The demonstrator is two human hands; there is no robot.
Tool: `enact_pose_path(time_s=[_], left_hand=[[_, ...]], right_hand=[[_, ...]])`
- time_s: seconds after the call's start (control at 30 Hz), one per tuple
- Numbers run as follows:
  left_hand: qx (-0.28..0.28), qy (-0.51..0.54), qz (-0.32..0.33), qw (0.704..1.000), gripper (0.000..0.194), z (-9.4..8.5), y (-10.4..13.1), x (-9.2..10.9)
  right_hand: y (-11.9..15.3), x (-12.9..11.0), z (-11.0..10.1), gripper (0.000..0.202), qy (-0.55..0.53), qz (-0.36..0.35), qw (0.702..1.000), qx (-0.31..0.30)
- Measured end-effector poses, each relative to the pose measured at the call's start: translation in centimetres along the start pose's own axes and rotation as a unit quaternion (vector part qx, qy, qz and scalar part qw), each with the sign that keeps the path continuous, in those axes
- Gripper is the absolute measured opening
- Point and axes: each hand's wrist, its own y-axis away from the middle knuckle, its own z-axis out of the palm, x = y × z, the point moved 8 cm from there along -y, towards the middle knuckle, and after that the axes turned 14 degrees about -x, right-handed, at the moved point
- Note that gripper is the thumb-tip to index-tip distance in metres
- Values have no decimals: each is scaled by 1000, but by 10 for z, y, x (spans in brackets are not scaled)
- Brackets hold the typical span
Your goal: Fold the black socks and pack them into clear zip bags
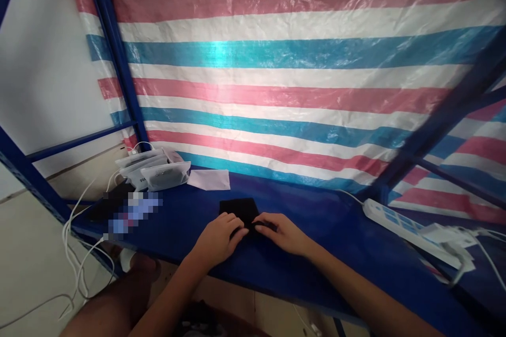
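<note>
Two bare hands work at a blue worktop (312,210); between them, near its front edge, lies a small black cloth (238,205), perhaps folded or perhaps a pouch, its far part flat; the left hand (224,231) has its fingers curled, pinching the cloth's near side, and the right hand (285,233) grips its right side between thumb and fingers; the soft cloth could bunch or slip free if one hand pulled harder than the other; a white cable (81,268) hanging off the left end could be snagged by a leg and tugged; pale pouches (166,175) are grouped at the back left, their contents impossible to make out; a flat white envelope (209,179) lies just beside them, and whether it holds anything cannot be told.
</note>
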Motion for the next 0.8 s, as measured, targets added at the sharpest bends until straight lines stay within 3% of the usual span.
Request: enact_pose_path(time_s=[0.1, 0.27, 0.37, 0.43, 0.57, 0.7, 0.8], left_hand=[[23, 37, -38, 998, 36, -3, -5, -9], [44, 48, -74, 995, 32, 1, -6, -16], [25, 56, -107, 992, 33, 5, -9, -23], [17, 71, -127, 989, 32, 5, -13, -28], [10, 115, -147, 982, 26, 4, -20, -37], [22, 125, -169, 977, 27, 9, -17, -41], [61, 63, -144, 986, 21, 6, -13, -32]], right_hand=[[-11, 9, 2, 25, -21, 52, 998, 14], [-23, 18, 2, 19, 21, 112, 992, 59], [-19, 7, -8, 17, 96, 82, 983, 137], [-14, -12, -10, 22, 178, 20, 969, 170], [-10, -39, 16, 26, 285, -94, 951, 74], [-7, -29, 19, 34, 229, -94, 967, 60], [-11, -18, 13, 36, 170, -98, 979, 57]])
